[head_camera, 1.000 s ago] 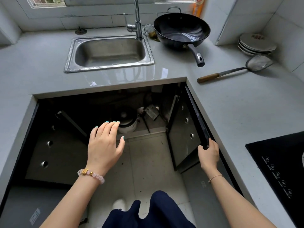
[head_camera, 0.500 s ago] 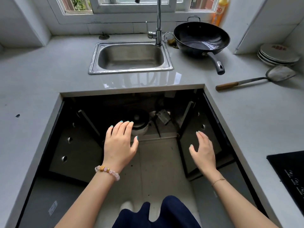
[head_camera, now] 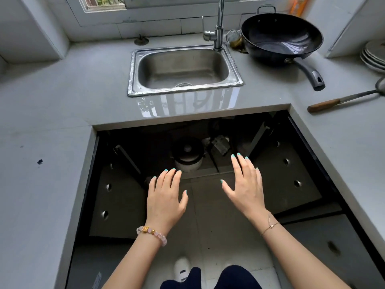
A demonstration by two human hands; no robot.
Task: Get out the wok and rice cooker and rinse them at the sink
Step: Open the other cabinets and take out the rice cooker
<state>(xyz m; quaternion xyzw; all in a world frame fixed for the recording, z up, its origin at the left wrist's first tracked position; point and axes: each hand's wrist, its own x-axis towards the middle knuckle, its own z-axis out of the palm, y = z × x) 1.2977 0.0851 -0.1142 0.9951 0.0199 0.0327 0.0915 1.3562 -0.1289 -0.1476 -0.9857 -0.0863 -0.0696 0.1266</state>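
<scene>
A black wok (head_camera: 281, 36) sits on the grey counter to the right of the steel sink (head_camera: 184, 68), its handle pointing toward me. The rice cooker (head_camera: 188, 155), white with a dark lid, stands inside the open cabinet under the sink. My left hand (head_camera: 165, 197) hovers just in front of the cooker with fingers straight, holding nothing. My right hand (head_camera: 245, 184) is spread open to the cooker's right, also holding nothing. Neither hand touches the cooker.
Both cabinet doors, left (head_camera: 116, 195) and right (head_camera: 289, 174), stand swung open. A tap (head_camera: 218, 28) rises behind the sink. A wood-handled spatula (head_camera: 341, 100) and stacked plates (head_camera: 375, 57) lie at the right. Dark clutter (head_camera: 220, 143) sits beside the cooker.
My right hand has let go of the right cabinet door and come inward, open. Both hands have moved closer to the rice cooker. The view has shifted left.
</scene>
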